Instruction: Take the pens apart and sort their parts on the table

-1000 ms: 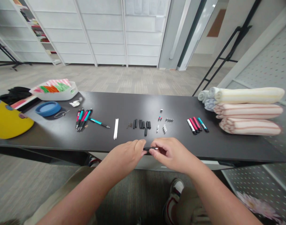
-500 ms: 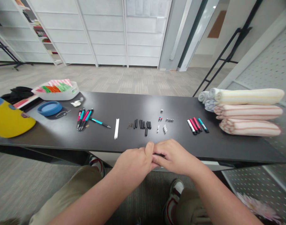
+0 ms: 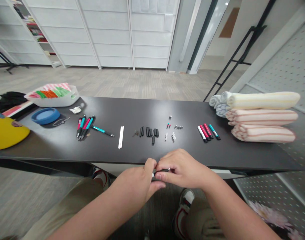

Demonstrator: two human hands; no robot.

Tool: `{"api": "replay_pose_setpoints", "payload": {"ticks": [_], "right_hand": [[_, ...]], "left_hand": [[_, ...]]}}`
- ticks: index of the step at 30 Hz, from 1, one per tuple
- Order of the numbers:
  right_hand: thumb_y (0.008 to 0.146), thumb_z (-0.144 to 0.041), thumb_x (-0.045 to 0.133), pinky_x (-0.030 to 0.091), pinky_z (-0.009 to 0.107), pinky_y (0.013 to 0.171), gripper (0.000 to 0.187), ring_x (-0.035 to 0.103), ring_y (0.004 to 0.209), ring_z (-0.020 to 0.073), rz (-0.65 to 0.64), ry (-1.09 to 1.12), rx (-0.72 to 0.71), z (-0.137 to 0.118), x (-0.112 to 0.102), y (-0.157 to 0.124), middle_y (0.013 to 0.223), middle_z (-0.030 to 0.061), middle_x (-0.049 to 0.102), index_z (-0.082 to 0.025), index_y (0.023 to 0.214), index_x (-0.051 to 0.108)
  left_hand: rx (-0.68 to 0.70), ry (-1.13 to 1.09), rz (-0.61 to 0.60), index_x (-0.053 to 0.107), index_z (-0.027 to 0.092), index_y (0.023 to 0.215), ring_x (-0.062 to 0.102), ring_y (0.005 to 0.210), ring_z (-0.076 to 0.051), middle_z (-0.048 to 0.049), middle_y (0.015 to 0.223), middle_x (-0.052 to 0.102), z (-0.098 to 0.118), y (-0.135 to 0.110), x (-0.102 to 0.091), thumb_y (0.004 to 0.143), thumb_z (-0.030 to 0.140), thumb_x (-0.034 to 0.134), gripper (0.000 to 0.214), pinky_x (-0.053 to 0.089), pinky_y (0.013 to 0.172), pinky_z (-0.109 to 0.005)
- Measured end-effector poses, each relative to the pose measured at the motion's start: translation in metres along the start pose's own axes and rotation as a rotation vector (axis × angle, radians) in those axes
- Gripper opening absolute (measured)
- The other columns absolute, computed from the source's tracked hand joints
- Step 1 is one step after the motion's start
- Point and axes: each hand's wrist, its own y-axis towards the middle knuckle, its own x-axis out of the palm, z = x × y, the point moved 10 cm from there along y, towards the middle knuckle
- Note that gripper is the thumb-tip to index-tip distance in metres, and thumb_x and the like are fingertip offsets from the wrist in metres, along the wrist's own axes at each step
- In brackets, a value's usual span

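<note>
Left hand (image 3: 131, 184): fingers curled, pinching one end of a black pen barrel (image 3: 162, 171)
Right hand (image 3: 183, 170): nearly closed, fingertips on the barrel's other end
Held barrel: one, between both hands, just off the near edge of the tabletop (image 3: 54, 143)
Assembled pens (image 3: 86, 127): four bunched, one more beside them (image 3: 102, 131)
Loose black barrels (image 3: 148, 132): about eight, mid-tabletop – exact count unclear
Markers (image 3: 206, 132): four, side by side
Rolled striped towels (image 3: 263, 117): three, stacked at the right

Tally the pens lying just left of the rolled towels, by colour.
White pen: 1
Red pen: 2
Teal pen: 1
Total: 4
</note>
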Motion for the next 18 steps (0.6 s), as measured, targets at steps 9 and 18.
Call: {"api": "replay_pose_setpoints", "payload": {"ticks": [9, 18], "right_hand": [[0.104, -0.048, 0.055, 0.031, 0.025, 0.065, 0.033, 0.059, 0.069, 0.0114, -0.008, 0.005, 0.001, 0.002, 0.001, -0.001, 0.074, -0.0011, 0.067, -0.023, 0.095, 0.075], [0.103, -0.050, 0.056, 0.032, 0.025, 0.066, 0.033, 0.060, 0.070, 0.0116, -0.024, 0.000, 0.016, 0.003, 0.002, -0.001, 0.073, -0.0017, 0.067, -0.024, 0.095, 0.075]], "left_hand": [[0.010, -0.112, -0.044, 0.054, 0.021, 0.120, 0.073, 0.097, -0.030, -0.0086, 0.107, 0.075, -0.005, -0.010, -0.002, 0.102, 0.048, 0.055, 0.032, 0.044, 0.072, -0.032], [0.104, -0.065, -0.008, 0.060, 0.021, 0.099, 0.066, 0.080, -0.023, -0.0052, 0.090, 0.071, -0.001, -0.017, -0.012, 0.110, 0.037, 0.031, 0.035, 0.032, 0.064, -0.032]]}}
